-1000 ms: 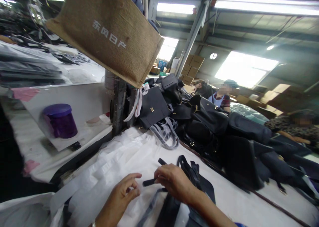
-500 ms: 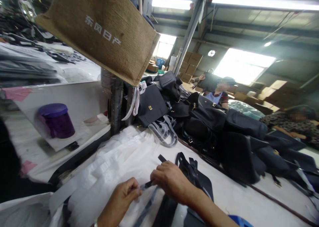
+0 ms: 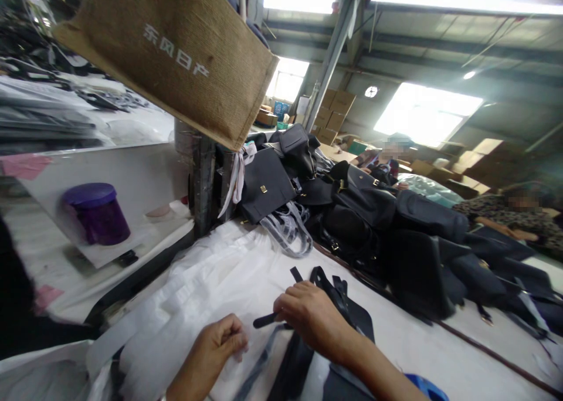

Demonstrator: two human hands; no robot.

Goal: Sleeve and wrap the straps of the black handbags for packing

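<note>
My right hand (image 3: 308,313) is closed on a narrow black strap (image 3: 265,320); its rounded end sticks out toward the left. To its left, my left hand (image 3: 220,345) has its fingers curled together, apart from the strap end; whatever it may pinch is too small to make out. Beneath my right hand and forearm lies a black bag (image 3: 363,319) with handles, partly hidden by the arm. A clear-wrapped strap (image 3: 257,366) runs down between the two hands. White wrapping sheets (image 3: 189,289) lie beside my left hand.
Black bags (image 3: 352,213) are heaped along the far side of the white table (image 3: 409,354). A brown cloth bag (image 3: 176,55) hangs overhead at left, near a post (image 3: 204,184). A purple container (image 3: 103,216) stands left. A blue object (image 3: 424,386) lies near my right forearm. Two people sit beyond.
My left hand has come apart from the strap end, which now shows bare in my right hand. My right hand has shifted slightly right. A person across the table has lowered a raised arm.
</note>
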